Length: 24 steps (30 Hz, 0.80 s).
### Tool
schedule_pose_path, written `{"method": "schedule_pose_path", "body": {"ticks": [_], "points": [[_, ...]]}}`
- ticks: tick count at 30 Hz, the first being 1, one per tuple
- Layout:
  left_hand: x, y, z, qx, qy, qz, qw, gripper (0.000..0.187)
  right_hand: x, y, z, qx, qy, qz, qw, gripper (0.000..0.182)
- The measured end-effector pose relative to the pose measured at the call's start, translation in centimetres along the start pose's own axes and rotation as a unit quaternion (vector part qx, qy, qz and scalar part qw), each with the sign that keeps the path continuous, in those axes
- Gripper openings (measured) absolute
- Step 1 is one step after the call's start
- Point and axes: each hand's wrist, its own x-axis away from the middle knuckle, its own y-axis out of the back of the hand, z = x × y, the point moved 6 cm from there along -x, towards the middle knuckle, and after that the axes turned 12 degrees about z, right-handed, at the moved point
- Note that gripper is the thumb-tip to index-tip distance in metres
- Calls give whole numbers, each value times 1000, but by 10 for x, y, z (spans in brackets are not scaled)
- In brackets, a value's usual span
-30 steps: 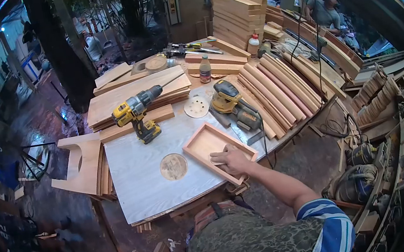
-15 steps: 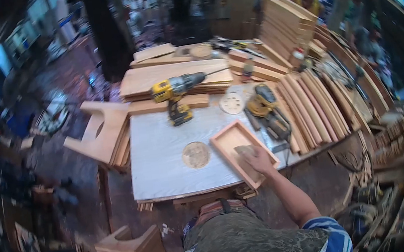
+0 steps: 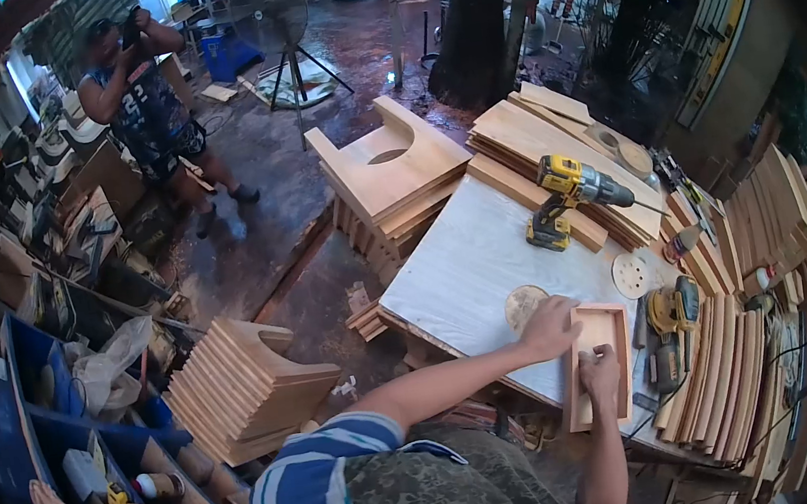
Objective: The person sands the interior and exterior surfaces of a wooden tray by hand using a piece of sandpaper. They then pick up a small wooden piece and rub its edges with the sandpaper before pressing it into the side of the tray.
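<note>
A shallow rectangular wooden tray [image 3: 625, 356] lies at the right front of the white-topped table [image 3: 434, 294], tilted or turned slightly. My left hand [image 3: 549, 331] grips its upper left corner, fingers closed over the rim. Inside the tray my right hand [image 3: 600, 374] is closed in a fist-like hold against the inner side; what it pinches is hidden. Close to the left hand lies a round sanding disc [image 3: 525, 308]. To the tray's right rests a yellow-and-black power sander [image 3: 671, 315], and a pale disc with holes [image 3: 631, 275] sits above it.
A yellow cordless drill [image 3: 568, 194] stands near stacked boards [image 3: 537, 150]. Curved wooden slats [image 3: 726, 374] line the right side. Cut-out panels are stacked at left [image 3: 393, 168] and on the floor [image 3: 249, 387]. A blue divided bin [image 3: 93, 431], a fan [image 3: 269, 12] and another person [image 3: 143, 103] are leftward.
My view has swung left. My left hand has come in and taken hold of the tray's rim. The tray is turned in view, with my right hand still inside it.
</note>
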Motion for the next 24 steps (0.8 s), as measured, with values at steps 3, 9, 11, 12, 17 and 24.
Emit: {"method": "schedule_pose_path", "body": {"ticks": [3,9,11,12,17,24], "points": [[-17,-24,-14,-85,39,14,995,44,0,-1,11,19,70,-75,995,45],[-25,-53,23,-83,4,2,997,38,-7,-2,31,7,47,-85,995,37],[-24,-53,25,-76,18,11,997,36,-16,0,36,39,38,-74,996,36],[-26,-51,23,-69,31,20,997,35,-23,0,40,71,31,-63,995,35],[-40,-35,14,-99,102,103,984,34,-43,0,51,23,20,-66,997,35],[-83,-44,18,-69,128,170,975,38,-42,6,56,31,21,-38,999,34]]}}
